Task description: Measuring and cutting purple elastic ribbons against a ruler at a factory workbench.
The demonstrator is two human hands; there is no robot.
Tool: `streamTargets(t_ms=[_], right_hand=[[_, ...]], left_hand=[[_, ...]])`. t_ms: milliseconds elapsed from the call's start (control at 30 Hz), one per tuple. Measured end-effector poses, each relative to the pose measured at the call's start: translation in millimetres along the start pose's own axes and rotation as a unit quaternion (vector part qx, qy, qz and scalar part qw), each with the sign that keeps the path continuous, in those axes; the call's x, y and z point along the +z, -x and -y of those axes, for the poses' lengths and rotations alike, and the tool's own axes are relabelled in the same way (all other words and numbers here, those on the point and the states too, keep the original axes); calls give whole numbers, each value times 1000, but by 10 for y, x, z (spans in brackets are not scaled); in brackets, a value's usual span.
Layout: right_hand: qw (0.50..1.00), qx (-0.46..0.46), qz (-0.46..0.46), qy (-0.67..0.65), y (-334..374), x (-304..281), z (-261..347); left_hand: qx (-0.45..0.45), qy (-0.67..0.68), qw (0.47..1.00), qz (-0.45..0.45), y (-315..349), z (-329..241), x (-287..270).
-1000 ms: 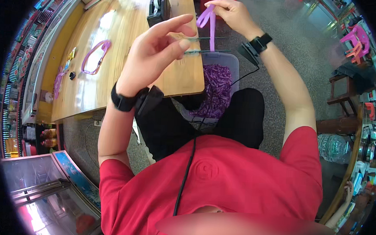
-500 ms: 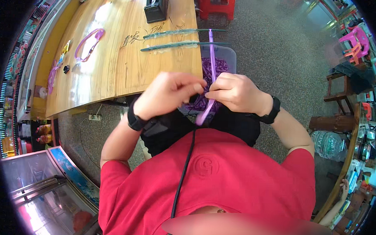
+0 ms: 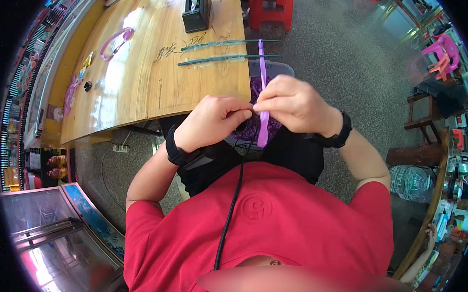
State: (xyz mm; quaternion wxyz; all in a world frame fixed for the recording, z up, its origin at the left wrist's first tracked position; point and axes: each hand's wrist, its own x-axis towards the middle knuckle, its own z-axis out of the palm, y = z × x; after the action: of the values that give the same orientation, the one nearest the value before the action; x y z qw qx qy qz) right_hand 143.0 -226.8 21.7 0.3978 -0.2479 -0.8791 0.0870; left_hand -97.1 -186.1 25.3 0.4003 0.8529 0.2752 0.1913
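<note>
A long purple ribbon strip [image 3: 264, 127] runs down from two dark green rods [image 3: 222, 58], which lie taped on the table and stick out past its right edge. The strip's lower end is wider and hangs free near my lap. My left hand [image 3: 214, 120] is closed, thumb and forefinger pinched just left of the strip. Across the strip reaches my right hand [image 3: 296, 104], also pinched, its fingertips meeting the left ones. What they hold between them is too small to make out. Below the hands, a clear plastic tub [image 3: 285, 69] holds a heap of purple pieces.
A black tape dispenser [image 3: 197, 11] stands at the back of the wooden table [image 3: 137, 84]. Purple loops [image 3: 117, 43] and a small black object [image 3: 88, 86] lie at its left. A red stool [image 3: 271, 9] stands beyond; a large clear bottle [image 3: 410, 182] is at the right.
My left fingers have come in to meet the right fingertips. The right hand has turned and risen slightly. The strip's lower end has swung a little right and hangs straighter.
</note>
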Motion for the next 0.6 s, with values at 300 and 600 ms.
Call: streamTargets(t_ms=[300,600], right_hand=[[999,11,-33,22,247,166,195],[972,208,-64,-89,584,505,52]], left_hand=[[-107,300,946,61,75,310,428],[-152,392,907,1,-175,850,912]])
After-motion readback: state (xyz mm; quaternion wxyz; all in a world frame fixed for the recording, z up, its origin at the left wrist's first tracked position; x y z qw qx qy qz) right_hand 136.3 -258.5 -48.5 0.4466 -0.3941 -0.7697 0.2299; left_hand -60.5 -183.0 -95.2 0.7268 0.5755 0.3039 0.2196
